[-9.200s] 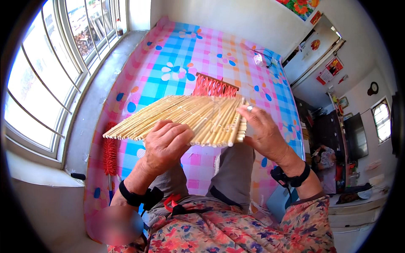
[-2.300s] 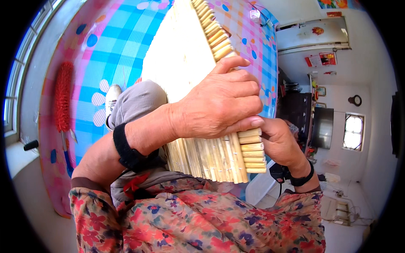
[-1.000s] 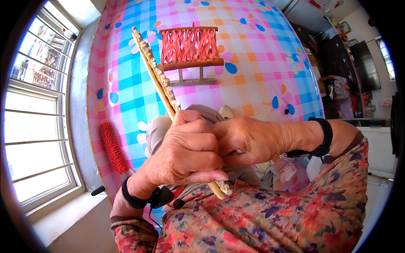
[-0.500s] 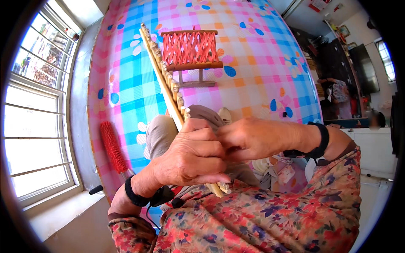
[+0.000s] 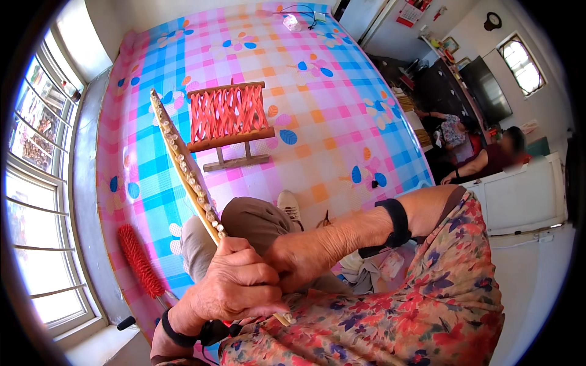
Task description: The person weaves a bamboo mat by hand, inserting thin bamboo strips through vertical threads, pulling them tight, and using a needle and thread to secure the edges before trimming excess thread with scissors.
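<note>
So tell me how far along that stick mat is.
Done: the stick mat is bound into one panel, seen edge-on. In hand: the left hand and right hand both grip its near end. Left: unclear; the wooden frame with red cords stands apart on the checked sheet, untouched.

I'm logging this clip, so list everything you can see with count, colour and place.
reed mat: one, pale straw, seen edge-on, held up over the knees
wooden frame: one, brown with red cords, standing on the checked sheet
checked sheet: one, pink and blue with flower prints, covering the platform
brush: one, red bristles, lying near the sheet's window-side edge
window: one, white frame, along the left
small white item with cable: one, at the far end of the sheet
other people: two, seated, at the right
clock: one, dark, on the far wall
left hand: one, closed around the mat's near end
right hand: one, pressed against the left hand at the mat
</note>
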{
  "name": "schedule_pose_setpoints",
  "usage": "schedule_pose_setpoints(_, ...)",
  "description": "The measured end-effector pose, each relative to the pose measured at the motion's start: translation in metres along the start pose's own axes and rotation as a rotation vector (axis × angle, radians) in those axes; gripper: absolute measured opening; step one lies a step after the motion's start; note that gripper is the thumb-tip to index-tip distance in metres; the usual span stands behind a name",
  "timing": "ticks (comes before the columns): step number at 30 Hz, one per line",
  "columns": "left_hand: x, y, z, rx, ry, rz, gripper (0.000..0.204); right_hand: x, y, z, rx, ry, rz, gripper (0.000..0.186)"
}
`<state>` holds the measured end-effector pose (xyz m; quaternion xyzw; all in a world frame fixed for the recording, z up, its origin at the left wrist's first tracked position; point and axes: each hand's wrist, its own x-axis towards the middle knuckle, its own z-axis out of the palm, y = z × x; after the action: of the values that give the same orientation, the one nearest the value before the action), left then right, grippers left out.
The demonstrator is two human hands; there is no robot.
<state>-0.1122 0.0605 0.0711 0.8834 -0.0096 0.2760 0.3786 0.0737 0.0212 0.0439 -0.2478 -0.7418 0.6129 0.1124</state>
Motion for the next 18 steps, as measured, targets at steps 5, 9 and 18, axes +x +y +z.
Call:
schedule_pose_setpoints(5,0.001,0.002,0.005,0.008,-0.018,-0.013,0.020,-0.015,-0.002,-0.002,-0.071,-0.003,-0.045,0.018)
schedule_pose_setpoints(9,-0.018,0.000,-0.016,0.063,0.033,0.026,0.019,-0.041,-0.011,-0.012,-0.151,0.009,-0.077,0.012)
schedule_pose_setpoints(18,-0.057,0.012,-0.017,0.393,0.291,-0.042,0.022,-0.040,-0.018,0.048,0.125,0.819,0.010,0.012)
